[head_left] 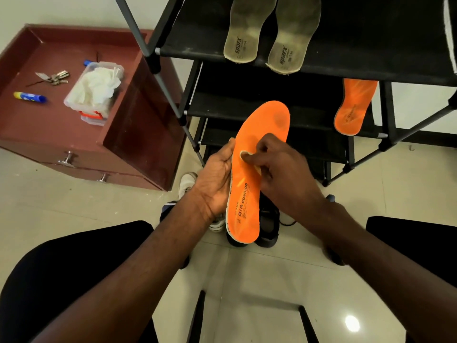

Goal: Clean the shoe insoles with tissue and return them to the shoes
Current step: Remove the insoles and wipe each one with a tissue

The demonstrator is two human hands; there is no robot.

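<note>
Orange insole (257, 144): gripped at its edge by left hand (217, 179); right hand (277, 169) pinches tissue (247, 159) against it, mid-wipe. Second orange insole (353, 107) and two grey insoles (269, 33) wait on rack (371, 63). None returned to shoes (267, 226).

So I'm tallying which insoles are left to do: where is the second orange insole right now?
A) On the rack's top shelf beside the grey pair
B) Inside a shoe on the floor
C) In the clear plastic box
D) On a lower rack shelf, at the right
D: the second orange insole lies on a lower shelf of the rack, below the grey insoles on top.
</note>
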